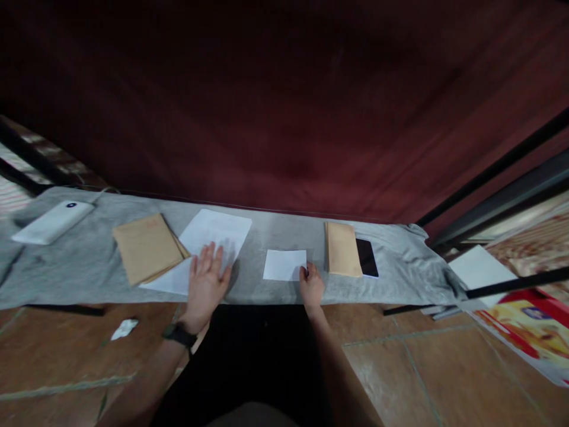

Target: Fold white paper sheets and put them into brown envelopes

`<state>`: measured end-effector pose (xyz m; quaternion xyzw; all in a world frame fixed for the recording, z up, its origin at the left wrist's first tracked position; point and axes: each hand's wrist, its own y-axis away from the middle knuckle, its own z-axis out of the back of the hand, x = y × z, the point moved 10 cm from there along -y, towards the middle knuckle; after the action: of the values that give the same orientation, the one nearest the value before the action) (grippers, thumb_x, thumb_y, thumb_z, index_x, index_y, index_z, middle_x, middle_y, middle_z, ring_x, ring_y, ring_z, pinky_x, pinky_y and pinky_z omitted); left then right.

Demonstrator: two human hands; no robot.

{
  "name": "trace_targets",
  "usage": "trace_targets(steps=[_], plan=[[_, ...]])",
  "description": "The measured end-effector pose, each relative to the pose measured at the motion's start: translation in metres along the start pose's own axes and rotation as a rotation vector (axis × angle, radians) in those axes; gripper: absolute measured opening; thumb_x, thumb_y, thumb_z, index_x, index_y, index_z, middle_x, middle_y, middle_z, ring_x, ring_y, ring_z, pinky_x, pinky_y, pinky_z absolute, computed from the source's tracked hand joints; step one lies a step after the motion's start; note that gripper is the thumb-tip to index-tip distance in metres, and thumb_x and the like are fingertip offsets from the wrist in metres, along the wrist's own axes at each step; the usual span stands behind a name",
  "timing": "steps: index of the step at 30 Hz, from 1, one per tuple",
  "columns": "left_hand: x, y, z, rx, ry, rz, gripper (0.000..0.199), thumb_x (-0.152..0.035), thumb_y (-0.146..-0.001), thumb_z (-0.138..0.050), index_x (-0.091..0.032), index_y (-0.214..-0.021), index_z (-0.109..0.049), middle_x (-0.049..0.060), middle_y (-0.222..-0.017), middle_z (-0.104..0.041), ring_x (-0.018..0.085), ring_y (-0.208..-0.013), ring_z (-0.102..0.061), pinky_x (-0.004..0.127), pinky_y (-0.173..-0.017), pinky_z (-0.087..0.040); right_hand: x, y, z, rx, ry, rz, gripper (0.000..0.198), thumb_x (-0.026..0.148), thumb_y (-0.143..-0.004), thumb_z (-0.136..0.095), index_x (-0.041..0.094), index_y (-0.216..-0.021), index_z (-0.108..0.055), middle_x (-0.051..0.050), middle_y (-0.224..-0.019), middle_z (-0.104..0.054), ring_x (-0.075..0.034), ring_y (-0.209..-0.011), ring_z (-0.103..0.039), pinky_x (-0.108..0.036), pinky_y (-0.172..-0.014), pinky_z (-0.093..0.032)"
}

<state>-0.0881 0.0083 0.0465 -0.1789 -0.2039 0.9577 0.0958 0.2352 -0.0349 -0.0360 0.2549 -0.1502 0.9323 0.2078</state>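
My left hand (207, 283) lies flat with spread fingers on white paper sheets (217, 225), a dark watch on its wrist. Left of it, a stack of brown envelopes (149, 246) partly covers the sheets. A small white rectangle of paper (283, 265) lies on the grey cloth in front of me. At its lower right corner, my right hand (312, 286) has its fingers curled in. A small dark spot shows by the fingertips; whether it is an object is unclear. Just right of that hand rests another brown envelope stack (344, 249).
A dark phone (367, 258) lies beside the right stack. The grey cloth (255, 284) covers a narrow surface; a white device (56, 222) with a cable sits at its left end. A dark red curtain (284, 118) hangs behind. Black bars (498, 172) and a red box (533, 326) stand right.
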Motion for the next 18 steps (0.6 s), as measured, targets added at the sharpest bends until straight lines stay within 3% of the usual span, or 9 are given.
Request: trace_targets(steps=[4,6,8,9,11,16,18], plan=[[0.113,-0.018,0.041,-0.089,-0.104,0.392,0.079,-0.049,-0.095,-0.048,0.0,-0.153,-0.026,0.032,-0.161,-0.015,0.041,-0.151,-0.013,0.057,-0.118,-0.019,0.001,0.0,0.0,0.003,0.011,0.005,0.029,0.031,-0.1,-0.042,0.019,-0.116,-0.062,-0.008,-0.107,-0.071,-0.02,-0.088,-0.068,-0.026,-0.07,-0.043],[0.169,-0.011,0.046,-0.062,-0.128,0.612,0.089,-0.053,-0.092,-0.054,0.003,-0.152,-0.021,0.038,-0.158,-0.015,0.047,-0.149,-0.016,0.061,-0.114,-0.024,0.002,0.001,0.001,-0.001,0.024,0.004,0.029,0.031,-0.1,-0.043,0.018,-0.117,-0.062,-0.009,-0.107,-0.071,-0.02,-0.087,-0.068,-0.026,-0.07,-0.042],[0.207,-0.001,0.045,-0.016,-0.146,0.753,0.097,-0.057,-0.086,-0.062,0.001,-0.152,-0.021,0.036,-0.156,-0.024,0.048,-0.145,-0.026,0.062,-0.111,-0.029,0.002,0.001,0.001,-0.005,0.032,0.008,0.029,0.031,-0.1,-0.043,0.018,-0.116,-0.063,-0.009,-0.107,-0.071,-0.02,-0.085,-0.068,-0.026,-0.069,-0.042],[0.217,0.002,0.037,0.058,-0.119,0.78,0.097,-0.058,-0.083,-0.066,0.0,-0.149,-0.024,0.035,-0.153,-0.032,0.048,-0.141,-0.033,0.062,-0.109,-0.032,0.003,0.001,0.001,-0.006,0.032,0.011,0.029,0.031,-0.1,-0.043,0.018,-0.115,-0.063,-0.009,-0.106,-0.071,-0.02,-0.084,-0.068,-0.026,-0.068,-0.042],[0.226,0.006,0.034,0.079,-0.105,0.792,0.095,-0.06,-0.079,-0.069,-0.006,-0.146,-0.029,0.03,-0.149,-0.042,0.048,-0.136,-0.04,0.063,-0.106,-0.035,0.004,0.002,0.002,-0.011,0.031,0.015,0.028,0.031,-0.1,-0.043,0.017,-0.114,-0.064,-0.009,-0.104,-0.071,-0.02,-0.083,-0.068,-0.026,-0.068,-0.042],[0.225,0.013,0.048,-0.138,-0.048,0.852,0.094,-0.055,-0.07,-0.078,-0.015,-0.141,-0.032,0.023,-0.144,-0.045,0.046,-0.129,-0.044,0.063,-0.105,-0.034,0.006,0.002,0.004,-0.024,0.038,0.015,0.028,0.03,-0.1,-0.044,0.017,-0.115,-0.063,-0.009,-0.105,-0.071,-0.02,-0.085,-0.068,-0.026,-0.069,-0.042],[0.226,0.01,0.051,-0.144,-0.038,0.803,0.088,-0.052,-0.076,-0.072,-0.013,-0.14,-0.028,0.023,-0.14,-0.047,0.046,-0.128,-0.043,0.066,-0.103,-0.034,0.006,0.002,0.005,-0.026,0.035,0.012,0.027,0.03,-0.1,-0.044,0.018,-0.114,-0.063,-0.009,-0.104,-0.071,-0.019,-0.085,-0.068,-0.026,-0.069,-0.043]])
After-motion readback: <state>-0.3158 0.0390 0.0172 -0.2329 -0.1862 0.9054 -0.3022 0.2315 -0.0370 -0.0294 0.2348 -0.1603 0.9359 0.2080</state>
